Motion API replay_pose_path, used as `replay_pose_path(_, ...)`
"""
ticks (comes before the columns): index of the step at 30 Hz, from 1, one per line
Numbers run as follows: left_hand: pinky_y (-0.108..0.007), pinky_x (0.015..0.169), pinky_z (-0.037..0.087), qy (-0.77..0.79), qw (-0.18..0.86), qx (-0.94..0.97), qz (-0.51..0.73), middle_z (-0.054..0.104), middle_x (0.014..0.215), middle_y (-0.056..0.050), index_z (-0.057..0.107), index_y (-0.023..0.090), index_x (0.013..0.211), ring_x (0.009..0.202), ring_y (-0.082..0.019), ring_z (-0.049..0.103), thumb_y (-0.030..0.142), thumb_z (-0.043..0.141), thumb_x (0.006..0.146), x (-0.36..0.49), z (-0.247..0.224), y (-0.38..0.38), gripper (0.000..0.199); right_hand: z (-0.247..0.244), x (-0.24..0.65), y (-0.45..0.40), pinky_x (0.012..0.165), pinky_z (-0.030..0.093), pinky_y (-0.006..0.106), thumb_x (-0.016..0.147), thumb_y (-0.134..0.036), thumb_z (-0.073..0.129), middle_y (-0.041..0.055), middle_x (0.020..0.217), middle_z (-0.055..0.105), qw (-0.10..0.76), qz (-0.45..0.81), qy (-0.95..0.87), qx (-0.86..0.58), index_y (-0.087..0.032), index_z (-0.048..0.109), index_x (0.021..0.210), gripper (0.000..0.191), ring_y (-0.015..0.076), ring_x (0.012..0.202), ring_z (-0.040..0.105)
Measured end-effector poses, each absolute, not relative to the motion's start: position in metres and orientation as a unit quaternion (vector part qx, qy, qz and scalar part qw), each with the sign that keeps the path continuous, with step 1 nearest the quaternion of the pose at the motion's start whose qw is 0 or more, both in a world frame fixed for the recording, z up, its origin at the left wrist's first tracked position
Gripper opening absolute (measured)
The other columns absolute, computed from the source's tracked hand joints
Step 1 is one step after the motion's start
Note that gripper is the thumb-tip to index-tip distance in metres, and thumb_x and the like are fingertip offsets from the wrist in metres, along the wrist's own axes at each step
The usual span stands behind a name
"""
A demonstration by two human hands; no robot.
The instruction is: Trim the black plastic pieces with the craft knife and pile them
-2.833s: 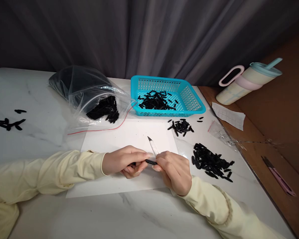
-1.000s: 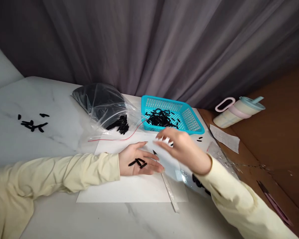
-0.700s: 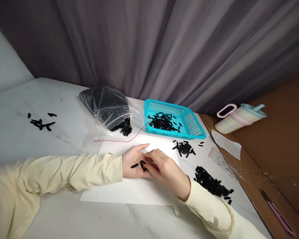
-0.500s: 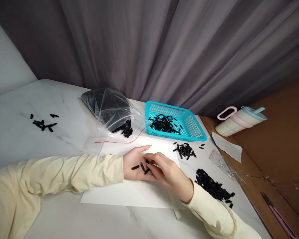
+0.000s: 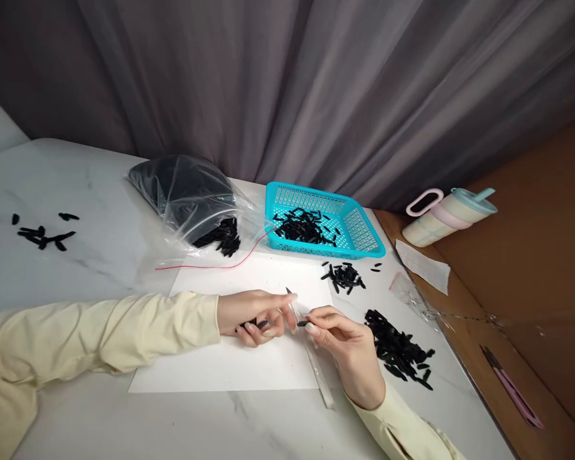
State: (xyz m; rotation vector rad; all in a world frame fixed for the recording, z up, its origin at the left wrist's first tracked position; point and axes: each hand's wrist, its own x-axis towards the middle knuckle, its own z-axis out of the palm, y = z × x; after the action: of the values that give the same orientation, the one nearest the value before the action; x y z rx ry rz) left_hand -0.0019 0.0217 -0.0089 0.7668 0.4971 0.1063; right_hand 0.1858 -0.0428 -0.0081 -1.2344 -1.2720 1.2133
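My left hand (image 5: 253, 310) is held over the white paper (image 5: 196, 367), its fingers curled around a few slim, dark pieces (image 5: 253, 324) in the palm. Just to its right, my right hand (image 5: 357, 358) pinches one small elongated black piece (image 5: 303, 324) between thumb and fingertips. Between the hands, a thin tool (image 5: 322, 383) with a pale handle and dark pointed tip slants across the paper; part of it is hidden by the fingers. A loose pile of similar black pieces (image 5: 345, 276) lies beyond my right hand, and a larger pile (image 5: 397, 348) sits to its right.
At the back stand a turquoise basket (image 5: 374, 249) of black pieces and a clear bag (image 5: 182, 191) with dark contents. More pieces (image 5: 43, 237) lie far left. At right are a tumbler (image 5: 441, 217), a paper slip (image 5: 421, 265), a plastic bag (image 5: 409, 294) and a pink-handled tool (image 5: 512, 390).
My left hand has turned from an open, upward palm to curled fingers around the pieces. My right hand has drawn back from that palm with one black piece pinched. The view has shifted slightly.
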Motion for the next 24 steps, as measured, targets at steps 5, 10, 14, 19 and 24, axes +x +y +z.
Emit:
replay_pose_path(5, -0.015, 0.03, 0.012, 0.25, 0.841, 0.475, 0.069, 0.036, 0.049, 0.008, 0.053, 0.013, 0.083, 0.033, -0.001, 0.019, 0.054, 0.048, 0.08, -0.003, -0.002, 0.008, 0.041, -0.006, 0.178, -0.047, 0.048, 0.043, 0.022, 0.068, -0.02, 0.07, 0.0029, 0.072, 0.059, 0.495, 0.474, -0.546, -0.482, -0.021, 0.07, 0.063, 0.005, 0.0098, 0.057, 0.052)
replay_pose_path(10, -0.016, 0.031, 0.014, 0.259, 0.827, 0.493, 0.08, 0.032, 0.045, 0.01, 0.05, 0.013, 0.078, 0.034, -0.002, 0.02, 0.052, 0.051, 0.079, -0.003, 0.0, 0.003, 0.039, -0.004, 0.176, -0.05, 0.055, 0.047, 0.023, 0.07, -0.018, 0.069, 0.0033, 0.073, 0.062, 0.484, 0.42, -0.599, -0.48, -0.023, 0.072, 0.077, 0.009, 0.0119, 0.063, 0.056)
replay_pose_path(14, -0.016, 0.032, 0.014, 0.262, 0.82, 0.5, 0.099, 0.031, 0.044, 0.011, 0.05, 0.013, 0.076, 0.035, -0.002, 0.02, 0.051, 0.052, 0.079, -0.003, 0.002, 0.003, 0.038, -0.003, 0.178, -0.051, 0.055, 0.048, 0.023, 0.072, -0.018, 0.067, 0.0037, 0.075, 0.062, 0.471, 0.383, -0.631, -0.483, -0.022, 0.072, 0.082, 0.011, 0.0114, 0.061, 0.055)
replay_pose_path(19, -0.017, 0.032, 0.012, 0.283, 0.809, 0.501, 0.122, 0.029, 0.042, 0.011, 0.05, 0.014, 0.072, 0.033, -0.002, 0.017, 0.05, 0.048, 0.081, -0.003, 0.001, 0.002, 0.038, 0.0, 0.178, -0.052, 0.057, 0.049, 0.023, 0.078, -0.014, 0.061, 0.0039, 0.076, 0.064, 0.461, 0.336, -0.676, -0.466, -0.022, 0.071, 0.087, 0.016, 0.0126, 0.066, 0.058)
replay_pose_path(24, -0.018, 0.034, 0.016, 0.289, 0.771, 0.544, 0.161, 0.027, 0.04, 0.011, 0.05, 0.014, 0.071, 0.034, -0.003, 0.019, 0.048, 0.045, 0.083, -0.002, -0.003, 0.0, 0.037, 0.0, 0.178, -0.053, 0.054, 0.048, 0.024, 0.08, -0.012, 0.057, 0.0045, 0.077, 0.063, 0.463, 0.306, -0.703, -0.445, -0.02, 0.07, 0.089, 0.018, 0.0126, 0.064, 0.058)
